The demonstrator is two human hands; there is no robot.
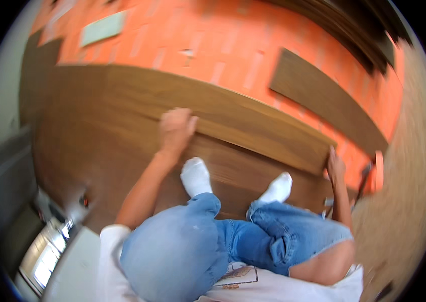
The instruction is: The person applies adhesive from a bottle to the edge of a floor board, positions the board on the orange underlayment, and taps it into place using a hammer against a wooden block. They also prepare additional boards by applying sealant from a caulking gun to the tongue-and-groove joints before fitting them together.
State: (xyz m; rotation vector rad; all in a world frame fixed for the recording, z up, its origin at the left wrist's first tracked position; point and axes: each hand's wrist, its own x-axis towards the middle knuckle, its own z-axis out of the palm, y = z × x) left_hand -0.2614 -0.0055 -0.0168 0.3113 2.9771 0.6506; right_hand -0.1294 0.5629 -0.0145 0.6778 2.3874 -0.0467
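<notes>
A long brown wood-look floor plank lies in front of my feet. Its near edge stands slightly raised from the laid planks, with a dark gap below. My left hand is closed over this near edge, its fingers curled and slightly blurred. At the plank's right end, my right hand grips the end, fingertips up at the corner; part of its hold is hidden. Both my socked feet rest on the laid floor just behind the plank.
Orange underlayment spreads beyond the plank. A loose plank lies on it at right, a pale green piece at far left. Stacked dark planks stand at the far right. A dark-handled tool lies beside my right hand.
</notes>
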